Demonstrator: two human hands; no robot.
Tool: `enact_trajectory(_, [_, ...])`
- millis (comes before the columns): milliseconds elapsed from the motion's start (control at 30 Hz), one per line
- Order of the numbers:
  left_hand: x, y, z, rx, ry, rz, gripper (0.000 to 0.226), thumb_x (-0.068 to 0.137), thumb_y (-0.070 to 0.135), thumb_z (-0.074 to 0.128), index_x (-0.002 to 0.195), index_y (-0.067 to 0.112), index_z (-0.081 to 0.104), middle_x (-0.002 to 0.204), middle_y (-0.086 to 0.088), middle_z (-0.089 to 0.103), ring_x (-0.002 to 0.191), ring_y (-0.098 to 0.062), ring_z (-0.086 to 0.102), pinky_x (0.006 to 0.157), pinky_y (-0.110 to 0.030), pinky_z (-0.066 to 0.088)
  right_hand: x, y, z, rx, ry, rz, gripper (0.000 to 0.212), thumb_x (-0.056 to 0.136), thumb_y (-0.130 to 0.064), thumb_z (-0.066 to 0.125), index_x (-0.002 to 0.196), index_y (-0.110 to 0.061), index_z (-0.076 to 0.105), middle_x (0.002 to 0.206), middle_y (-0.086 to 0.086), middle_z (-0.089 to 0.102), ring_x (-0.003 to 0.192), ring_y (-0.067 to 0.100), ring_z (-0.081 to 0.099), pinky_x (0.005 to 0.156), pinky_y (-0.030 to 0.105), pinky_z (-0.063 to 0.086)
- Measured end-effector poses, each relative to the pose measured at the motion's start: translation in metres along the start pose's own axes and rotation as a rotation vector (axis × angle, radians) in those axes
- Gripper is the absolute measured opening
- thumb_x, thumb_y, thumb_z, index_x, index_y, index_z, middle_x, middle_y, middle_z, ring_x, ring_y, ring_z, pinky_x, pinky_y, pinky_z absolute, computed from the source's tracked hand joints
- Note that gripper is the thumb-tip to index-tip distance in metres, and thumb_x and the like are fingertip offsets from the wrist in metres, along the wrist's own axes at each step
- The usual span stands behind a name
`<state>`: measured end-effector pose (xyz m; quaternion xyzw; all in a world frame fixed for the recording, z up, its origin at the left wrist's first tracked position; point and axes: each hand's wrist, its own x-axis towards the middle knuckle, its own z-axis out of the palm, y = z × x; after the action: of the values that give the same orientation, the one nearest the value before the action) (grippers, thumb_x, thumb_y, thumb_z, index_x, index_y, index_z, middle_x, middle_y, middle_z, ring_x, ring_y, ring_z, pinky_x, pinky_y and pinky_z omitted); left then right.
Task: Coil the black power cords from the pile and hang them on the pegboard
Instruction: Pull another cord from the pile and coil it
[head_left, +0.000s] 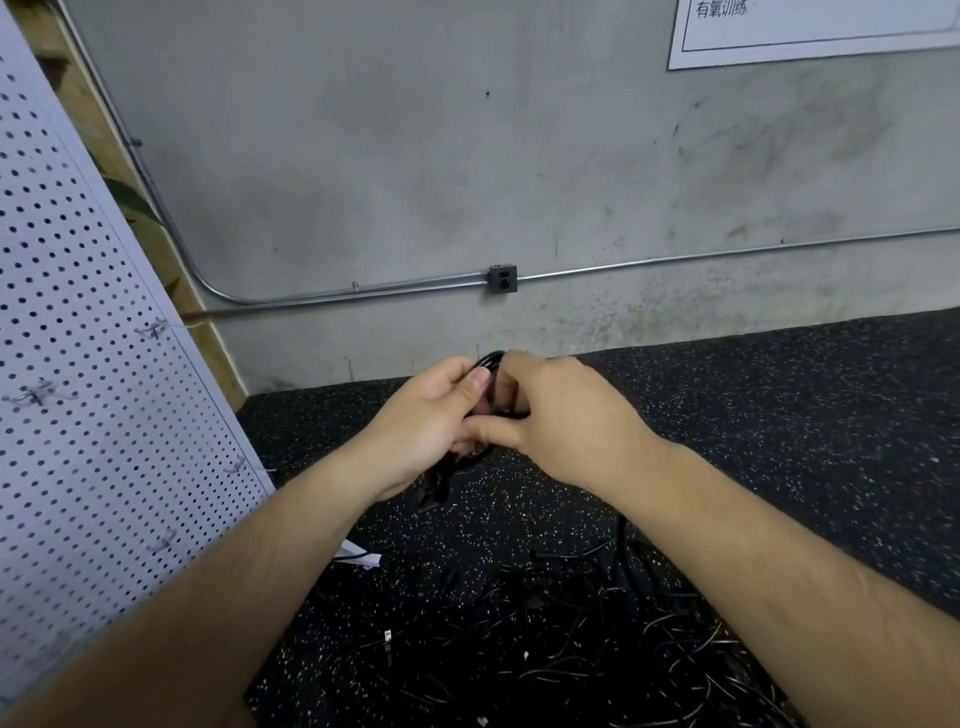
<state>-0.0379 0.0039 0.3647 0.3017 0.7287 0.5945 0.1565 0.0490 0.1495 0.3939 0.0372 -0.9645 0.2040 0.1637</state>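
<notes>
Gripping one coiled cord in your left hand and right hand, fingers curled round it, you have nothing hung on the pegboard, and the pile waits below.

Both my arms reach out in front; my left hand and right hand meet, fingers curled round a black cord.
</notes>
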Motion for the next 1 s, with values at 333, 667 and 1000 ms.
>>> enact_trajectory(333, [0.006,0.004,-0.044,-0.332,0.229,-0.043,0.025,0.110,0.024,0.039,0.101,0.007,0.056,0.066,0.000,0.045,0.049,-0.008,0.031,0.051,-0.022,0.032,-0.007,0.068,0.002,0.681,-0.118,0.202,0.018,0.106,-0.021,0.050,0.100,-0.017,0.066,0.080,-0.004,0.071,0.086,0.017,0.073,0.081,0.029,0.053])
enact_trajectory(667, [0.001,-0.006,-0.027,-0.221,0.003,-0.122,0.024,0.109,0.025,0.041,0.102,0.009,0.057,0.075,-0.005,0.058,0.054,-0.015,0.042,0.058,-0.031,0.038,0.005,0.056,-0.002,0.291,0.149,0.079,0.029,0.098,-0.020,0.065,0.126,-0.023,0.071,0.086,-0.009,0.056,0.078,0.007,0.055,0.074,0.014,0.044])
enact_trajectory(1000, [0.001,-0.002,-0.006,-0.391,-0.015,-0.139,0.034,0.111,0.028,0.037,0.107,0.005,0.061,0.070,0.003,0.045,0.056,-0.011,0.032,0.057,-0.028,0.035,0.015,0.029,0.021,0.618,0.315,0.264,0.008,0.091,-0.025,0.076,0.086,-0.018,0.074,0.078,0.001,0.071,0.068,0.024,0.071,0.063,0.044,0.062])
